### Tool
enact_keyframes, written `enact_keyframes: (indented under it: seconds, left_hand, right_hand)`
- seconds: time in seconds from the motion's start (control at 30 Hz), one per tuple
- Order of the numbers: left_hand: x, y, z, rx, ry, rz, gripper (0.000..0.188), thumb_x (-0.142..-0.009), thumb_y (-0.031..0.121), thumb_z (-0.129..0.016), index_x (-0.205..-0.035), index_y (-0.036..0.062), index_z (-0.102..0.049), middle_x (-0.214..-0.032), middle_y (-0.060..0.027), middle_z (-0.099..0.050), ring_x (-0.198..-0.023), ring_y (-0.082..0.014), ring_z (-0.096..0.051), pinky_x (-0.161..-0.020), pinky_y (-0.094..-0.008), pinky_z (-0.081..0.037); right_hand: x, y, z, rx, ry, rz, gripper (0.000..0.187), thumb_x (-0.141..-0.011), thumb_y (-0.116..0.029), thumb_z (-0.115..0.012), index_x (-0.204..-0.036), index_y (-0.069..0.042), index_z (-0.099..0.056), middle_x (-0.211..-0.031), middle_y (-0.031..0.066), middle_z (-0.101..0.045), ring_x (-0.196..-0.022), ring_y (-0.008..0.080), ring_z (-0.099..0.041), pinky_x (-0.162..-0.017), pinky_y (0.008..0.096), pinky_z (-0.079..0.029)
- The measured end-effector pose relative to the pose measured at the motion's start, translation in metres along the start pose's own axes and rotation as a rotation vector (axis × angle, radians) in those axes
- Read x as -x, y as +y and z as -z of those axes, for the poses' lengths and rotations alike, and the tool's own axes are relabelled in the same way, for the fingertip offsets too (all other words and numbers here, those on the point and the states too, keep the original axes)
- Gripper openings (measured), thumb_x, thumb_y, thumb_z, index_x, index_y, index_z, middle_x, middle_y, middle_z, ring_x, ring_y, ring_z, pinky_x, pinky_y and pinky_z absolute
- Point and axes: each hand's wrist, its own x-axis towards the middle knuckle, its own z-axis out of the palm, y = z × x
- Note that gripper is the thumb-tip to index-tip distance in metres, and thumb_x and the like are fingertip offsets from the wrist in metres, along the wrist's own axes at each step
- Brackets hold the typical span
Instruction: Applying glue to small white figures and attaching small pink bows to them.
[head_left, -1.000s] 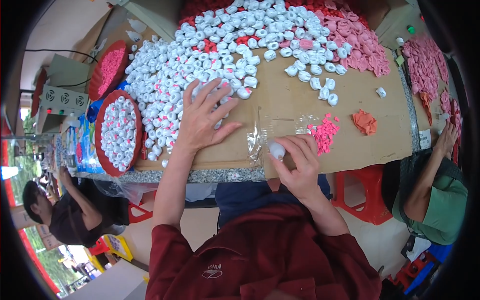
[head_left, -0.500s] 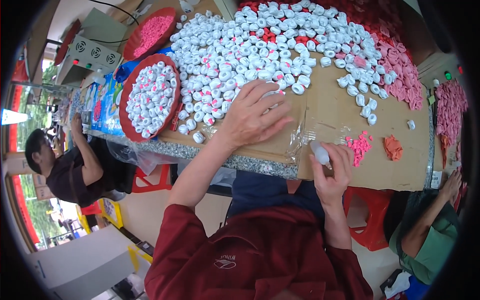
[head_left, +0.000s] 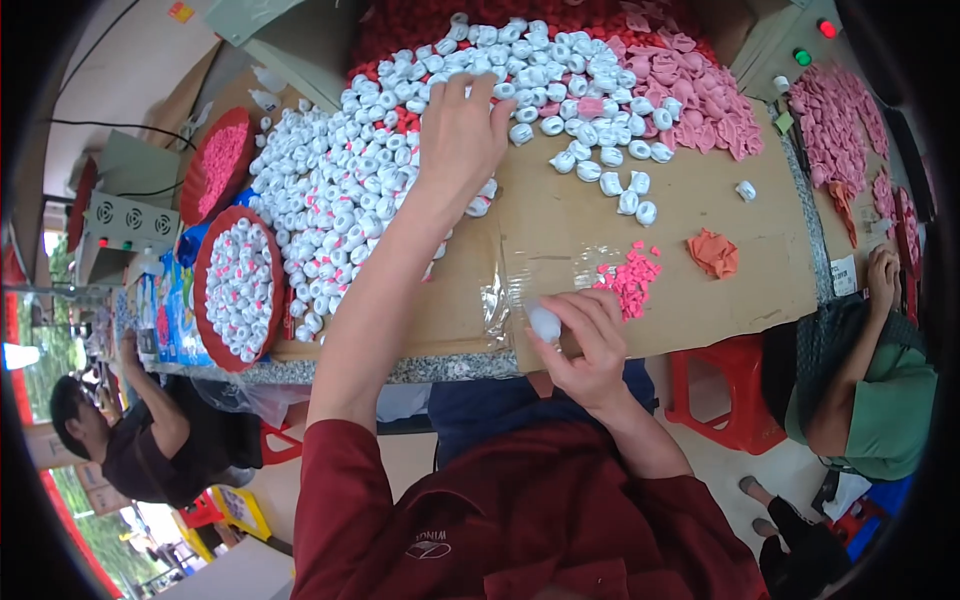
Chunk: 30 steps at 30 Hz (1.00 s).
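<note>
My left hand (head_left: 462, 145) reaches over the far part of a wide heap of small round white pieces (head_left: 340, 190), many with dark marks and some with pink bits on them. Its fingers are apart and their tips touch or hover just above the pieces; I see nothing held. Nearer the table's front edge, my right hand (head_left: 592, 348) is closed around a small translucent white squeeze bottle (head_left: 544, 322). Beside that hand lies a little pile of bright pink chips (head_left: 632, 282). A crumpled orange piece (head_left: 713, 254) rests farther right on the cardboard (head_left: 750, 305).
At the left stand a red bowl of white pieces (head_left: 208, 300) and a red bowl of pink chips (head_left: 190, 205). Pink flat pieces (head_left: 705, 105) are heaped at the far right. A grey machine housing (head_left: 290, 45) stands behind. Other people sit to the left (head_left: 150, 430) and right (head_left: 870, 395).
My left hand has moved forward from the heap's near edge to its far part. My right hand still holds the bottle. The whole view has shifted and turned.
</note>
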Motion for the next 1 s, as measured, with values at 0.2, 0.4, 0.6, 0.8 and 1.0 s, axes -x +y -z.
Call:
enact_keyframes:
  seconds: [0.2,0.4,0.6,0.8,1.0]
  left_hand:
    - [-0.024,0.014,-0.036,-0.115,-0.008,-0.173,0.04,-0.077,0.032,-0.062,-0.108,0.0068,-0.055,-0.103,-0.0142,-0.052,-0.096,-0.0305,-0.048,-0.075,-0.0426,-0.042]
    - [0.017,0.044,-0.021,0.171,-0.211,0.022,0.029,-0.077,0.016,-0.061,-0.102,0.0032,-0.053,-0.093,-0.0148,-0.051,-0.09,-0.0323,-0.048,-0.077,-0.0404,-0.041]
    - [0.054,0.076,-0.002,0.261,-0.203,-0.045,0.028,-0.073,0.016,-0.065,-0.096,0.0029,-0.055,-0.096,-0.0136,-0.05,-0.092,-0.0314,-0.047,-0.077,-0.0399,-0.04]
    - [0.008,0.082,-0.042,0.149,-0.094,-0.359,0.037,-0.076,0.034,-0.062,-0.103,0.0089,-0.057,-0.099,-0.0099,-0.052,-0.095,-0.0277,-0.047,-0.083,-0.0377,-0.034]
    - [0.037,0.079,-0.021,0.227,-0.343,-0.271,0.034,-0.077,0.031,-0.061,-0.101,0.0078,-0.057,-0.096,-0.0112,-0.052,-0.09,-0.0278,-0.049,-0.076,-0.0385,-0.037]
  right_hand:
    - [0.002,0.003,0.002,-0.031,0.003,0.002,0.037,-0.056,-0.003,-0.072,-0.092,-0.003,-0.062,-0.087,0.0078,-0.06,-0.08,0.0254,-0.052,-0.072,0.0338,-0.043]
    - [0.002,0.007,0.001,-0.066,0.003,-0.012,0.038,-0.055,-0.003,-0.071,-0.092,-0.003,-0.063,-0.088,0.0081,-0.06,-0.081,0.026,-0.052,-0.072,0.0342,-0.043]
    - [0.005,0.01,0.0,-0.079,0.039,0.028,0.037,-0.057,-0.005,-0.071,-0.093,-0.003,-0.062,-0.088,0.0083,-0.06,-0.08,0.0264,-0.052,-0.069,0.0336,-0.044]
    - [0.007,0.007,0.001,-0.081,0.059,0.076,0.035,-0.058,-0.007,-0.074,-0.092,-0.004,-0.062,-0.087,0.0082,-0.061,-0.078,0.0261,-0.052,-0.069,0.0331,-0.044]
    - [0.011,0.011,0.004,-0.092,0.075,0.046,0.036,-0.059,-0.008,-0.074,-0.092,-0.003,-0.062,-0.088,0.0087,-0.061,-0.078,0.0259,-0.053,-0.069,0.0331,-0.044]
